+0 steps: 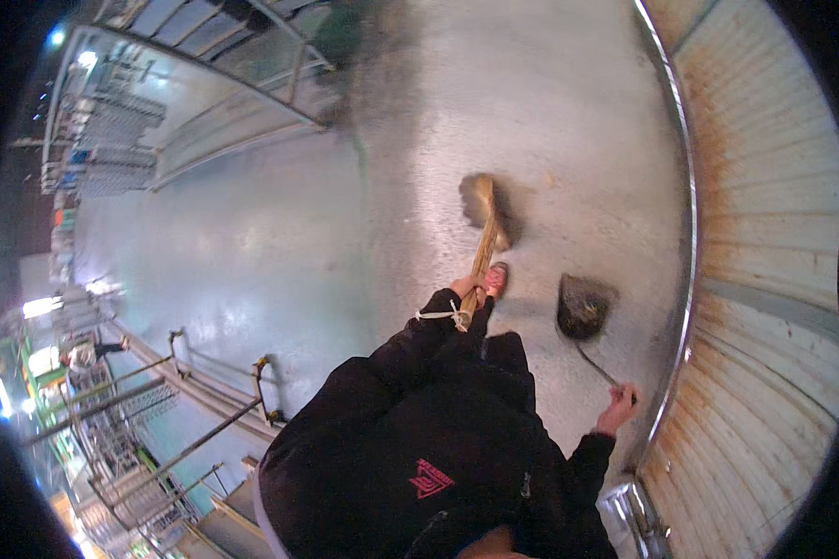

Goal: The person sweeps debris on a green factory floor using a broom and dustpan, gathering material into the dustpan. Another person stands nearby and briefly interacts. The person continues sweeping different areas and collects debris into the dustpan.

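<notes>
Left hand [467, 287] clamped on broom [484, 247], right hand [617, 410] round dustpan handle [598, 364]. Likely sweeping; next stroke needs dustpan [582, 310] steady.

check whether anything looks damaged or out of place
Yes: the ribbed wall on the right carries orange-brown, rust-like streaks against its pale surface. The broom in the left hand is partly blurred; the dustpan in the right hand looks ordinary.
</notes>
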Demonstrator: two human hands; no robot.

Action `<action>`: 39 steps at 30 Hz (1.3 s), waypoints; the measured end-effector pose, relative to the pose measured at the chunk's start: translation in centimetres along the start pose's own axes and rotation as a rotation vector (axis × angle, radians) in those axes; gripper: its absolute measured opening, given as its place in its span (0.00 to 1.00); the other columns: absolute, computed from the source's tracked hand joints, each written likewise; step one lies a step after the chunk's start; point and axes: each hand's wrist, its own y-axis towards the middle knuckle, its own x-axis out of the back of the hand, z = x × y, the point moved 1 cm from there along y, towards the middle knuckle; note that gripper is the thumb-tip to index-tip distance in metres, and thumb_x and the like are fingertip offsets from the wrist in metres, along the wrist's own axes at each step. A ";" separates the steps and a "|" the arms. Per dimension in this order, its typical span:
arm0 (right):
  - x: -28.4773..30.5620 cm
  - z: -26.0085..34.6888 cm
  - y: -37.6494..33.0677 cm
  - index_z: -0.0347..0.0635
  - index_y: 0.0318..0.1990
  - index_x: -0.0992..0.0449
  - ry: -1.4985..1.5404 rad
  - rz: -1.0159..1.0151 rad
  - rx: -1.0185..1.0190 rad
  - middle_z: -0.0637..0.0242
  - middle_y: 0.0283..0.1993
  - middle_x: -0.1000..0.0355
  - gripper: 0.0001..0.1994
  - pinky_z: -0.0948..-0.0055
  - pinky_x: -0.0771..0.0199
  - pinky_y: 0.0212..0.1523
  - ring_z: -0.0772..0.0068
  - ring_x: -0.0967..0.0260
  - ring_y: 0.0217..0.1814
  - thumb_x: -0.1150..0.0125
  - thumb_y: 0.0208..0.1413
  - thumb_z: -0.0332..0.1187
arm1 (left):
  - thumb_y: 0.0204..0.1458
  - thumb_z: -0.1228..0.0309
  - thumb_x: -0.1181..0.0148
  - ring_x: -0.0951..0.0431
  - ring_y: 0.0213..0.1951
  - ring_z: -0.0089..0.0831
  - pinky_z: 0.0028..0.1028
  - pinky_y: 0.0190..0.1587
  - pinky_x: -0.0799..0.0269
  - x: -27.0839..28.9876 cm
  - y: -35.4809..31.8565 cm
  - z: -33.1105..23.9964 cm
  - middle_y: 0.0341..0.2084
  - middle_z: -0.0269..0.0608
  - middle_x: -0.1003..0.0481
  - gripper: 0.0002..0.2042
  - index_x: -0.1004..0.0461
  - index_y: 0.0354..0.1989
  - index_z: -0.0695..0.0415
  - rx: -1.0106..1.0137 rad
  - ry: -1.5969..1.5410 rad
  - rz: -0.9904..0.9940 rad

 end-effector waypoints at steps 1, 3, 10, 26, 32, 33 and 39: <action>-1.0 0.7 1.2 0.41 0.26 0.34 -0.009 -0.044 0.004 0.69 0.24 0.36 0.05 0.77 0.35 0.28 0.76 0.39 0.24 0.48 0.49 0.31 | 0.39 0.80 0.51 0.40 0.09 0.20 0.19 0.11 0.42 -2.5 0.4 -0.5 0.08 0.30 0.42 0.06 0.41 0.21 0.56 0.015 -0.040 0.099; -3.8 2.1 2.9 0.40 0.26 0.34 0.003 0.049 0.052 0.68 0.25 0.36 0.05 0.76 0.35 0.28 0.76 0.38 0.24 0.48 0.49 0.31 | 0.40 0.81 0.52 0.43 0.09 0.19 0.19 0.12 0.43 -5.5 -0.3 -1.3 0.09 0.29 0.43 0.07 0.42 0.21 0.55 0.041 -0.098 0.180; -12.9 6.5 11.1 0.38 0.24 0.33 -0.087 0.153 0.023 0.68 0.25 0.35 0.08 0.75 0.35 0.27 0.77 0.38 0.23 0.47 0.48 0.32 | 0.42 0.78 0.53 0.43 0.09 0.18 0.19 0.11 0.47 -8.9 -9.8 -2.6 0.09 0.29 0.42 0.05 0.41 0.25 0.56 -0.143 0.348 0.173; -24.3 9.5 25.4 0.39 0.22 0.33 -0.685 0.643 0.146 0.74 0.16 0.41 0.09 0.80 0.43 0.23 0.82 0.44 0.19 0.45 0.46 0.34 | 0.35 0.79 0.48 0.34 0.11 0.27 0.27 0.12 0.36 -8.9 2.5 -19.2 0.14 0.39 0.34 0.25 0.42 0.47 0.62 -0.540 0.823 -0.551; -24.8 8.7 25.7 0.40 0.22 0.33 -0.630 0.658 0.114 0.75 0.15 0.42 0.08 0.79 0.44 0.22 0.82 0.45 0.19 0.45 0.47 0.33 | 0.31 0.76 0.43 0.29 0.14 0.27 0.28 0.15 0.33 -12.5 6.5 -7.3 0.15 0.40 0.30 0.29 0.41 0.49 0.59 -0.365 1.294 -0.540; -24.8 8.7 25.5 0.40 0.22 0.33 -0.622 0.671 0.105 0.75 0.15 0.43 0.08 0.79 0.44 0.21 0.82 0.44 0.19 0.45 0.46 0.33 | 0.31 0.77 0.43 0.30 0.14 0.27 0.28 0.15 0.33 -12.8 5.4 -5.9 0.16 0.40 0.30 0.29 0.41 0.49 0.59 -0.295 1.222 -0.407; -24.4 8.4 25.7 0.39 0.21 0.35 -0.585 0.657 0.132 0.74 0.16 0.42 0.09 0.78 0.45 0.19 0.82 0.45 0.18 0.45 0.47 0.32 | 0.35 0.78 0.45 0.35 0.12 0.24 0.24 0.13 0.35 -17.5 -5.9 -2.9 0.15 0.36 0.34 0.31 0.45 0.54 0.53 -0.055 0.961 -0.190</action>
